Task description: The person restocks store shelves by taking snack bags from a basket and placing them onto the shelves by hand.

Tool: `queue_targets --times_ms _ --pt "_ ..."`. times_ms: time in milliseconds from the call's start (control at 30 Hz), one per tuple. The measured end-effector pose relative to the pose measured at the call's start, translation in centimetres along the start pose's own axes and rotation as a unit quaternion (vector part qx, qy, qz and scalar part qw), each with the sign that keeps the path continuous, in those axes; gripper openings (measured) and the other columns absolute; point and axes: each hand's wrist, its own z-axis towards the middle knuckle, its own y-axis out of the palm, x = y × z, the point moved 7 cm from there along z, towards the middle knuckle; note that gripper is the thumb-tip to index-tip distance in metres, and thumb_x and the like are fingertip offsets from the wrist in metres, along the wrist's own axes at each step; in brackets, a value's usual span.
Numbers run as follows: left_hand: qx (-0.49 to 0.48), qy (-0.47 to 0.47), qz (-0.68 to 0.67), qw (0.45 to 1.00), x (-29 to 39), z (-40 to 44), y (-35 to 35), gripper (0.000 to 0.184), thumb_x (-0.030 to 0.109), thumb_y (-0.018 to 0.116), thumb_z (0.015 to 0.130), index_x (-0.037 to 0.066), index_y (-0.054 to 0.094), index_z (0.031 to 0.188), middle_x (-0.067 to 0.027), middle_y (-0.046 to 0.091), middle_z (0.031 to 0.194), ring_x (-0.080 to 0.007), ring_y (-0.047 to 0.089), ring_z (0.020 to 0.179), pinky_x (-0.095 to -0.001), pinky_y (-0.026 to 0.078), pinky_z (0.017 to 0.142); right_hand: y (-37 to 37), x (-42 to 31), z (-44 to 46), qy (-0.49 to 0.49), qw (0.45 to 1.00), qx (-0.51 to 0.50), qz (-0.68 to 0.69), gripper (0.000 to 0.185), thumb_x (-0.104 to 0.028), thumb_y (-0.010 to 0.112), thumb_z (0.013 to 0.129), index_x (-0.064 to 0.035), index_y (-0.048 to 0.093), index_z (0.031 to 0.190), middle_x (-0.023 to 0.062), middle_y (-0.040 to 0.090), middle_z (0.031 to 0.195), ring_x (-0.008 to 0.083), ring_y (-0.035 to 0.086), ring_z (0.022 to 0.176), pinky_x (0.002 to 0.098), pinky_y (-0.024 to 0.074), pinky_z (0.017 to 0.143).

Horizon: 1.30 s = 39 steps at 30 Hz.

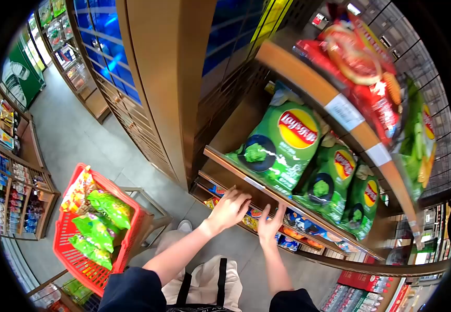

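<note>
My left hand (229,210) is at the front of a low shelf, its fingers loosely bent and apart, and nothing shows in it. Beside it, my right hand (271,222) has its fingers up at the shelf edge, thumb and fingers apart, also without anything visible in it. Just above both hands stands a large green chip bag (282,143) with a red and yellow logo. Two more green bags, a middle one (330,179) and a right one (361,205), lean in the same row. Colourful packets (308,224) lie on the lower shelf, partly hidden behind my hands.
A red shopping basket (61,255) with several green and yellow snack bags is at the left, near a stool-like frame (152,210). An upper shelf edge (308,78) with price tags juts out over the green bags. A brown pillar (158,78) rises in the middle.
</note>
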Motion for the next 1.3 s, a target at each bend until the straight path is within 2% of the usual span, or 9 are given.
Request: queue_targets --times_ms 100,233,367,567,700,833,933,1167,1300 --pt "-0.016 -0.078 -0.010 0.997 4.5 -2.7 -3.0 0.022 0.008 0.062 0.083 0.000 0.061 0.103 -0.0178 0.062 0.084 -0.0330 0.062 0.081 -0.0404 0.050 0.072 -3.4 -4.6 -1.7 -0.023 0.999 0.003 0.036 0.046 -0.004 0.058 0.087 0.0046 0.042 0.129 0.0276 0.043 0.135 0.0411 0.040 0.129 0.0437 0.0312 0.108" --pt "-0.054 -0.263 -0.044 0.962 9.3 -7.4 -7.8 0.032 0.011 0.060 0.086 -0.004 0.056 0.113 -0.0206 0.066 0.083 -0.0350 0.065 0.076 -0.0389 0.053 0.068 -8.6 -9.3 -6.0 0.055 0.995 -0.043 0.072 0.050 -0.003 0.058 0.085 0.0027 0.041 0.131 0.0262 0.042 0.137 0.0391 0.039 0.131 0.0432 0.0309 0.108" --pt "-0.088 -0.402 -0.055 0.910 15.7 -11.1 -14.2 0.040 0.016 0.059 0.088 -0.006 0.053 0.121 -0.0186 0.067 0.072 -0.0268 0.069 0.068 -0.0332 0.053 0.065 -15.2 -15.6 -8.3 0.100 0.987 -0.114 0.059 0.046 -0.002 0.059 0.084 0.0043 0.044 0.128 0.0248 0.049 0.130 0.0337 0.050 0.122 0.0396 0.0403 0.103" --pt "-0.090 -0.439 -0.025 0.893 23.0 -12.7 -20.0 0.040 0.015 0.058 0.089 -0.010 0.052 0.120 -0.0153 0.068 0.069 -0.0200 0.069 0.066 -0.0300 0.053 0.065 -23.0 -19.7 -6.9 0.141 0.978 -0.150 0.047 0.039 -0.005 0.059 0.085 0.0011 0.049 0.122 0.0226 0.062 0.112 0.0337 0.061 0.105 0.0403 0.0486 0.092" --pt "-0.074 -0.394 -0.071 0.913 26.5 -12.3 -20.2 0.034 0.015 0.062 0.087 -0.007 0.058 0.112 -0.0191 0.069 0.080 -0.0237 0.070 0.075 -0.0311 0.054 0.069 -26.0 -18.3 -7.0 0.165 0.981 -0.093 0.043 0.036 -0.009 0.060 0.086 0.0012 0.052 0.119 0.0242 0.064 0.106 0.0373 0.062 0.100 0.0432 0.0483 0.089" --pt "-0.045 -0.277 -0.015 0.960 29.3 -12.5 -21.3 0.023 0.014 0.064 0.084 -0.002 0.064 0.100 -0.0174 0.065 0.097 -0.0268 0.066 0.084 -0.0316 0.053 0.067 -27.0 -20.4 -8.2 0.155 0.981 -0.083 0.082 0.029 -0.006 0.059 0.087 0.0031 0.055 0.114 0.0186 0.066 0.101 0.0274 0.066 0.093 0.0364 0.0510 0.084" --pt "-0.027 -0.279 -0.011 0.960 30.9 -14.7 -23.5 0.022 0.015 0.064 0.083 -0.001 0.065 0.098 -0.0151 0.063 0.099 -0.0258 0.064 0.083 -0.0317 0.052 0.064 -25.9 -21.9 -10.9 0.153 0.975 -0.111 0.120 0.025 -0.006 0.059 0.087 0.0035 0.057 0.110 0.0180 0.067 0.101 0.0250 0.066 0.091 0.0340 0.0513 0.083" --pt "0.077 -0.425 -0.013 0.902 28.6 -24.3 -32.1 0.031 0.019 0.063 0.087 -0.003 0.061 0.108 -0.0147 0.068 0.097 -0.0207 0.065 0.089 -0.0340 0.052 0.080 -22.6 -28.8 -15.6 0.141 0.950 -0.229 0.159 0.026 -0.008 0.058 0.089 0.0033 0.058 0.112 0.0164 0.066 0.106 0.0225 0.064 0.097 0.0322 0.0496 0.087" --pt "0.143 -0.468 -0.009 0.872 26.2 -26.8 -36.3 0.029 0.020 0.063 0.087 -0.003 0.063 0.105 -0.0141 0.069 0.089 -0.0195 0.066 0.081 -0.0333 0.053 0.073 -19.4 -32.9 -15.8 0.098 0.943 -0.271 0.168 0.027 -0.010 0.060 0.087 0.0034 0.060 0.110 0.0196 0.066 0.103 0.0275 0.065 0.097 0.0363 0.0493 0.087"
